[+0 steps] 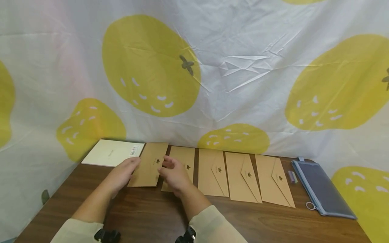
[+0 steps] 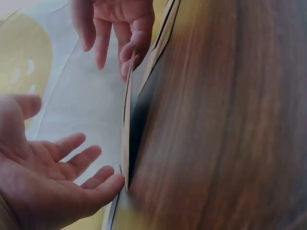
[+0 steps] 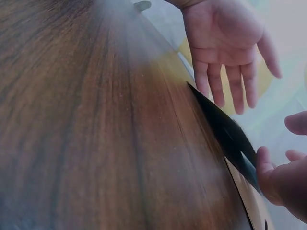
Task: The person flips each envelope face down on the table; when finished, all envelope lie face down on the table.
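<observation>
A brown kraft envelope (image 1: pixel 149 168) with a small dark crown print lies between my two hands. In the wrist views it tilts slightly off the table, with dark shadow under it. My left hand (image 1: pixel 123 174) is at its left edge, and in the left wrist view the spread fingers (image 2: pixel 103 184) touch that edge at the little-finger side. At the right edge my right hand (image 1: pixel 176 173) touches the envelope with its lower fingers, the thumb held apart. Beneath the right hand lies a second brown envelope (image 1: pixel 183 165), partly covered by it.
Three more envelopes (image 1: pixel 212 175) continue the row rightward. A cream-coloured flat box or pad (image 1: pixel 112 153) with a barcode label sits at the far left. Right of the row are small purple and green pieces (image 1: pixel 292 177) and a blue zip pouch (image 1: pixel 325 189). A lemon-print curtain (image 1: pixel 243 84) hangs behind.
</observation>
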The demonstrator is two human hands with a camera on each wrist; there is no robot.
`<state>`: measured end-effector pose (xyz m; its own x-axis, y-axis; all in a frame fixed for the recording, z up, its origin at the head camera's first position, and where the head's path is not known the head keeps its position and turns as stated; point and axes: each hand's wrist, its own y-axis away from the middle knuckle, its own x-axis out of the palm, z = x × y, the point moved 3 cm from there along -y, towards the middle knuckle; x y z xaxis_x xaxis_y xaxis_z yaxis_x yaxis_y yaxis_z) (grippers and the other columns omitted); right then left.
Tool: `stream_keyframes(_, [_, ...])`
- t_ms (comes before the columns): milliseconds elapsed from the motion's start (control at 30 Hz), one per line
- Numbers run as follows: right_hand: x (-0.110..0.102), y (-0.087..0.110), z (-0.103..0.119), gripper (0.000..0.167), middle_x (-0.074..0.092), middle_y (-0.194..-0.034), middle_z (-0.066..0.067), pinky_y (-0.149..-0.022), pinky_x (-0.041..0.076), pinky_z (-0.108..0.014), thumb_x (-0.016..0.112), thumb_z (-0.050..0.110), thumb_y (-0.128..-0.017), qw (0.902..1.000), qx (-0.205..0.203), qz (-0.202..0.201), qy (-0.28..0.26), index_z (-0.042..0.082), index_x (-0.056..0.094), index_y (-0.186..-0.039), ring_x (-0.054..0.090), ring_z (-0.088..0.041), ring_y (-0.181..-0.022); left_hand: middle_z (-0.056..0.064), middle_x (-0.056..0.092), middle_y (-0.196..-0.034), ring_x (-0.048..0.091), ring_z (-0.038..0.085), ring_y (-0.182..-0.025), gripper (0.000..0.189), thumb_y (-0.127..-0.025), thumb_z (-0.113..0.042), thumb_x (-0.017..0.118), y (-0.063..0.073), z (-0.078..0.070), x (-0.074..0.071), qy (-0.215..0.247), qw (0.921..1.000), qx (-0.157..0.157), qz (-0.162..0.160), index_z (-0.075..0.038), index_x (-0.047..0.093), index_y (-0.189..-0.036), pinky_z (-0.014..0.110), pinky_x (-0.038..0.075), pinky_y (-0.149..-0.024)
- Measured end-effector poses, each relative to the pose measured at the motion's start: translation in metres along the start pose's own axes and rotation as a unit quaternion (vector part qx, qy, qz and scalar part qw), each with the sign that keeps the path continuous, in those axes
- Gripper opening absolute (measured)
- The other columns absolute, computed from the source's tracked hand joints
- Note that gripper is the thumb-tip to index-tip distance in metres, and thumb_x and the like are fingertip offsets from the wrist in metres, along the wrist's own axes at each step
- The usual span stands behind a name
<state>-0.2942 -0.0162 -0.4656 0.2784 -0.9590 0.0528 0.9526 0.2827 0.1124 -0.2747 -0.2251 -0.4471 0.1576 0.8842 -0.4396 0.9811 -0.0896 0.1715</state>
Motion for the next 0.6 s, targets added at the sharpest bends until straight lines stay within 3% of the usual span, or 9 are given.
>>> stream_keyframes(133, [0.0, 0.0, 0.0, 0.064, 0.05, -0.163, -0.02, -0.12, 0.048, -0.056, 0.069, 0.014, -0.101, 1.0, -0.005, 0.001, 0.007, 0.005, 0.047, -0.16, 0.054, -0.038, -0.147, 0.022, 0.039, -0.171, 0.036, 0.047, -0.158, 0.077, -0.109, -0.06, 0.049, 0.003, -0.001, 0.005, -0.032, 0.9992, 0.002, 0.024, -0.007, 0.039, -0.164, 0.067, 0.035, -0.126])
stream_keyframes(267, [0.001, 0.001, 0.001, 0.064, 0.051, -0.163, -0.016, -0.121, 0.048, -0.054, 0.07, 0.011, -0.098, 1.0, -0.006, 0.002, 0.004, 0.004, 0.049, -0.158, 0.049, -0.039, -0.15, 0.023, 0.042, -0.169, 0.035, 0.048, -0.159, 0.077, -0.108, -0.055, 0.056, 0.004, -0.004, 0.01, -0.057, 0.9972, 0.011, 0.048, -0.005, 0.039, -0.164, 0.066, 0.036, -0.126])
stream_keyframes(600, [0.006, 0.001, 0.003, 0.069, 0.053, -0.159, -0.015, -0.104, 0.057, -0.032, 0.071, -0.003, -0.093, 0.9991, -0.014, 0.016, -0.036, 0.005, 0.05, -0.158, 0.066, -0.025, -0.122, 0.024, 0.042, -0.168, 0.038, 0.049, -0.156, 0.073, -0.108, -0.051, 0.058, 0.006, -0.009, 0.012, -0.056, 0.9965, 0.023, 0.058, -0.006, 0.04, -0.163, 0.067, 0.041, -0.122])
